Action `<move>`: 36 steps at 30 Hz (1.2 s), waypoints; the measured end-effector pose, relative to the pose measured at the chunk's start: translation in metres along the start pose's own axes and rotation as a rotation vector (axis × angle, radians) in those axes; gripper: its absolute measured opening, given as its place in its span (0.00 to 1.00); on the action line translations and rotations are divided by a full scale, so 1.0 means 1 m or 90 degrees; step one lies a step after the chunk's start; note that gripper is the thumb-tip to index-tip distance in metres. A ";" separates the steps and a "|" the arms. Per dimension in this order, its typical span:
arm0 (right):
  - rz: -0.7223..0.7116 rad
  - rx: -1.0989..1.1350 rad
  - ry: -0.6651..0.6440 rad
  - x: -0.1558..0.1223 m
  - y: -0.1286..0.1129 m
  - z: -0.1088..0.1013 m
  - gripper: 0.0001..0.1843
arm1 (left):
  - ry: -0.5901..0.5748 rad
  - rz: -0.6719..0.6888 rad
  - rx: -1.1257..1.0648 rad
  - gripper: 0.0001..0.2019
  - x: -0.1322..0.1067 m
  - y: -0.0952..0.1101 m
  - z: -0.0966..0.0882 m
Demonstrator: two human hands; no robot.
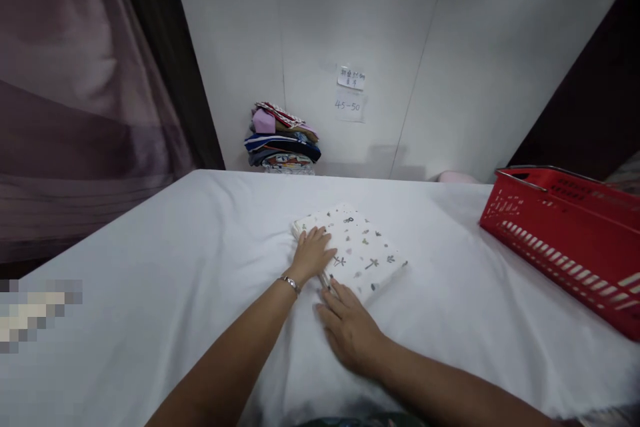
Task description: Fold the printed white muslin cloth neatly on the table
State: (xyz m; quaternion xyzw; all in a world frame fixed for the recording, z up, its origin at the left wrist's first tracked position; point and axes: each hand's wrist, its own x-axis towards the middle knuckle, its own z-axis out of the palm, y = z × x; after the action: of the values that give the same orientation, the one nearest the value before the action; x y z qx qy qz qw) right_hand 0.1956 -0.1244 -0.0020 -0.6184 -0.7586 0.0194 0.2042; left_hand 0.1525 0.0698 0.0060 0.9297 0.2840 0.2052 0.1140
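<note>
A folded white cloth with a small print of plants and dots lies flat at the middle of the white-covered table. My left hand rests on its left part, fingers spread, with a bracelet at the wrist. Just nearer to me, my right hand is at the cloth's front left edge, fingers stretched out and the tips touching that edge. Neither hand grips the cloth.
At the right stands a red plastic basket with a metal handle. A stack of folded fabrics sits behind the table's far edge, against the white wall. Paper labels are stuck there. A pinkish curtain hangs at the left.
</note>
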 end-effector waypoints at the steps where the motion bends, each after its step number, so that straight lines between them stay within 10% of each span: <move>1: -0.003 0.010 -0.005 -0.002 -0.001 -0.002 0.27 | -0.006 -0.004 0.003 0.18 -0.002 0.000 0.004; 8: -0.046 0.112 -0.037 -0.024 0.020 -0.040 0.25 | 0.005 0.017 0.032 0.18 -0.005 -0.011 0.010; 14: 0.291 0.136 0.193 -0.020 0.111 -0.075 0.18 | -0.012 0.009 0.043 0.18 -0.003 -0.011 0.011; 20: 0.428 0.388 0.106 -0.022 0.158 -0.098 0.23 | 0.001 0.016 0.044 0.18 -0.004 -0.012 0.011; 28: 0.442 0.398 0.135 -0.044 0.169 -0.070 0.34 | -0.002 0.019 0.055 0.20 -0.003 -0.016 0.016; 36: 0.391 0.321 0.292 -0.042 0.180 -0.048 0.22 | 0.017 0.028 0.074 0.19 -0.006 -0.016 0.015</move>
State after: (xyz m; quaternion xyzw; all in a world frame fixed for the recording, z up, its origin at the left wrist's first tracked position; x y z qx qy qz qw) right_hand 0.3849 -0.1328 -0.0209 -0.7340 -0.4467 0.1255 0.4960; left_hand 0.1468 0.0777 -0.0145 0.9380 0.2761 0.2033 0.0513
